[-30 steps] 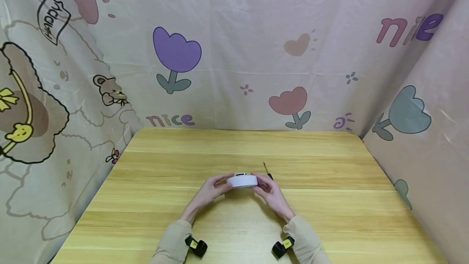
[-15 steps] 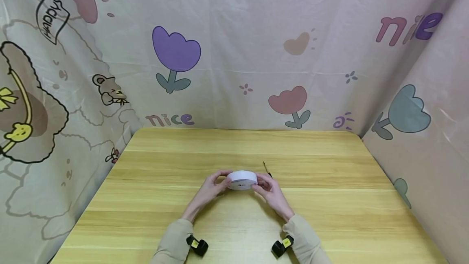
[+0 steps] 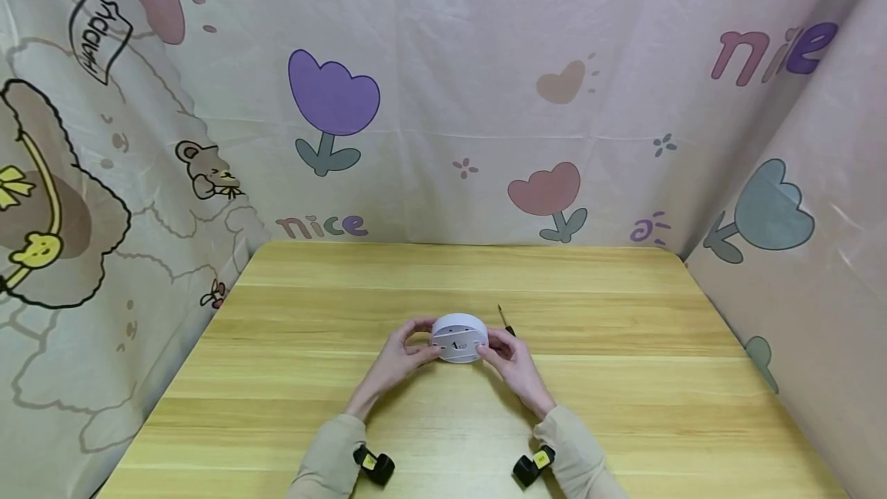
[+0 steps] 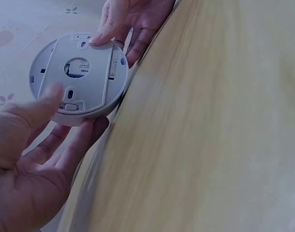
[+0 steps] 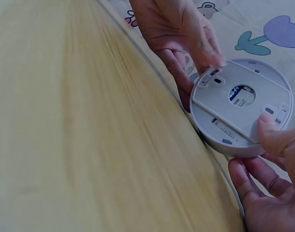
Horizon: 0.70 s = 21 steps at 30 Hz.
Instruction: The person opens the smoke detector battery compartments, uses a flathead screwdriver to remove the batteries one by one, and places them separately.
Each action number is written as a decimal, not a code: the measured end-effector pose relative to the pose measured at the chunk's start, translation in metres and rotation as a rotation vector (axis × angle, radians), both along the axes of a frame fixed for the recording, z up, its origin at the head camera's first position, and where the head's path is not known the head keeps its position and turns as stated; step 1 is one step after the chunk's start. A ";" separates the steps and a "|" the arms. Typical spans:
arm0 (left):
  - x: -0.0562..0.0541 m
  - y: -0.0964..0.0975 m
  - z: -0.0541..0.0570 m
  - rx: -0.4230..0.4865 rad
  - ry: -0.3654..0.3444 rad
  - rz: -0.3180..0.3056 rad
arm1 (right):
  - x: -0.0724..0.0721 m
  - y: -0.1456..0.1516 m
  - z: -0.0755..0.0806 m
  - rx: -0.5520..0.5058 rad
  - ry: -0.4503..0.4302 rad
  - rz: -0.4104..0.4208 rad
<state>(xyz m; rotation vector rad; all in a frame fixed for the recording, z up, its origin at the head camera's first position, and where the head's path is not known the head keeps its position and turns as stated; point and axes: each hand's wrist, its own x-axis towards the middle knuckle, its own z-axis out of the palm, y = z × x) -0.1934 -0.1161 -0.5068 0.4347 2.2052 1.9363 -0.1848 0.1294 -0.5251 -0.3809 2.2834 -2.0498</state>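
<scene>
Both hands hold a round white smoke detector (image 3: 460, 326) over the middle of the table, its back face tilted up toward the head camera. My left hand (image 3: 399, 358) grips the left rim, thumb on the back and fingers underneath. On the opposite rim my right hand (image 3: 516, 369) pinches it the same way. In the left wrist view the mounting plate (image 4: 87, 92) shows slots and a round central hole with a printed label behind it. A screwdriver (image 3: 507, 322) with a dark handle lies just beyond the right hand, its handle end partly hidden.
The wooden table (image 3: 624, 406) reaches back to a patterned cloth (image 3: 430, 98) hanging behind it, with more cloth on both sides. Black wrist cameras are strapped over both sleeves (image 3: 333, 445).
The smoke detector has been tilted from nearly edge-on so that its back face now turns up toward the head camera. Both hands keep their hold and stay almost in place.
</scene>
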 end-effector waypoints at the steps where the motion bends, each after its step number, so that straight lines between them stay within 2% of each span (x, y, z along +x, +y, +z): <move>1: 0.000 0.000 -0.001 0.002 0.014 0.008 | 0.000 0.000 0.000 -0.002 0.001 -0.001; 6: -0.002 0.001 -0.004 0.011 0.058 0.057 | 0.000 -0.002 0.000 0.008 -0.012 -0.012; 12: -0.003 0.001 -0.004 0.024 0.057 0.085 | 0.000 -0.002 0.001 0.003 -0.019 -0.016; 21: -0.003 0.001 -0.004 0.027 0.042 0.073 | -0.001 -0.002 0.000 0.019 -0.071 -0.030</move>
